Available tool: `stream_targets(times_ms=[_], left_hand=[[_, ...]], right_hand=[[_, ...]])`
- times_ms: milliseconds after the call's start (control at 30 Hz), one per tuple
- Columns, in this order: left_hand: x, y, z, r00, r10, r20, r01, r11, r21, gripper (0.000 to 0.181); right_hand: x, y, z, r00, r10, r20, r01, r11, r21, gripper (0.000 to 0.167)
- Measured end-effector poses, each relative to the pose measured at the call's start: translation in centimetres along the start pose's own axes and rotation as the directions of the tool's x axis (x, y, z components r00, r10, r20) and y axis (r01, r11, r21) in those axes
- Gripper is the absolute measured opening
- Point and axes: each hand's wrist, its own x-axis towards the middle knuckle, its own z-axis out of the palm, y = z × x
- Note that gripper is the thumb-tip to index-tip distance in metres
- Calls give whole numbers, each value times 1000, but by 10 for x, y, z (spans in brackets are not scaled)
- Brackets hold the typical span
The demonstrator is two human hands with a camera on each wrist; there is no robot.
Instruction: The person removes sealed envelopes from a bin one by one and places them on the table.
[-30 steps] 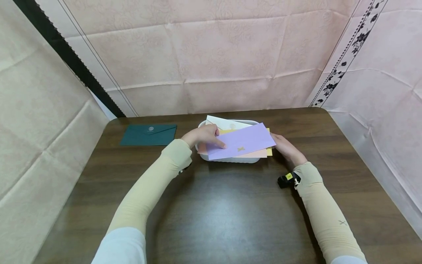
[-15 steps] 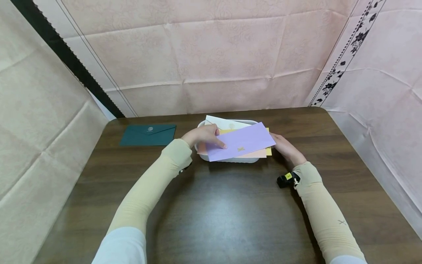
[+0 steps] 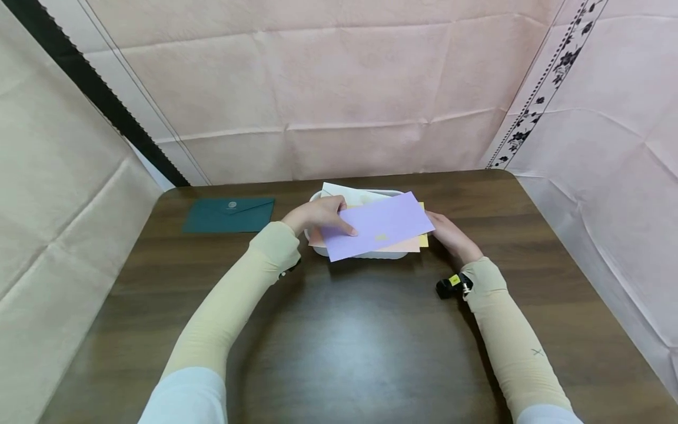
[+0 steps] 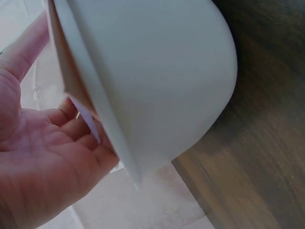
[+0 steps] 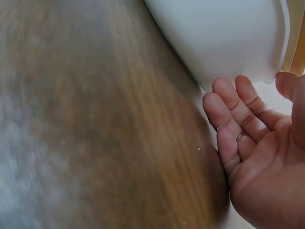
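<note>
A light purple envelope [image 3: 379, 226] with a small gold mark lies slanted on top of a white plastic tub [image 3: 318, 249]. My left hand [image 3: 325, 213] pinches its left end, thumb on top. Beneath it show a white envelope [image 3: 339, 191], a yellow envelope [image 3: 424, 241] and a pale pink one [image 3: 405, 245]. My right hand [image 3: 451, 235] is at the tub's right end, beside the purple envelope's corner. In the right wrist view, its loosely bent fingers [image 5: 228, 98] are by the tub wall [image 5: 224, 43], with the thumb near the rim.
A dark green envelope [image 3: 229, 215] with a round seal lies on the brown wooden table [image 3: 339, 335], left of the tub. Pale cloth [image 3: 318, 88] hangs behind the table and along both sides.
The purple envelope's left end has swung slightly toward me, so it lies a little more slanted. Both hands stay at the tub. The whole head view has shifted slightly.
</note>
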Motion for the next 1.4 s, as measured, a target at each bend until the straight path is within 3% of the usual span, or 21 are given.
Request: stream_targets(times_ms=[567,900,1167,1400], left_hand=[[4,2,1,999,32,39,-30,998,-51,59],[3,6,1,997,70,29,-68,996,-63,57],[-2,13,-5,993,119,11,-118,990,-75,54],[-1,8,-3,996,84,30,-81,992,-100,53]], right_hand=[[2,-2,2,1000,18,-22,-18,1000,26,60],[-1,-1,3,999,-29,-18,29,999,36,61],[0,-1,5,999,16,-35,-13,998,66,64],[1,-3,5,999,28,-40,-26,998,65,62]])
